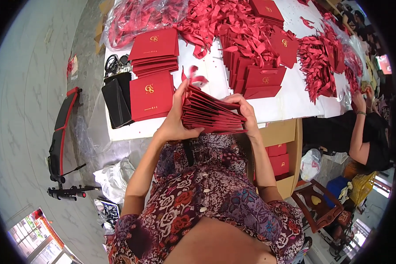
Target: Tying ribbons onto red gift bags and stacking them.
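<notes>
Both my hands hold a thick stack of red folded cards [211, 115] just above the near edge of the white table [295, 103]. My left hand [177, 119] grips the stack's left end, thumb underneath. My right hand [245, 115] clasps the right end, fingers curled over the top. A small red ribbon bow [194, 77] lies on the table just beyond the stack.
Piles of red envelopes [153, 94] with gold marks and heaps of red ribbon bows [317, 61] cover the table. A black pouch [117, 102] sits at its left edge. A cardboard box [282, 155] with red cards stands on my right. Another person [361, 132] sits at the right.
</notes>
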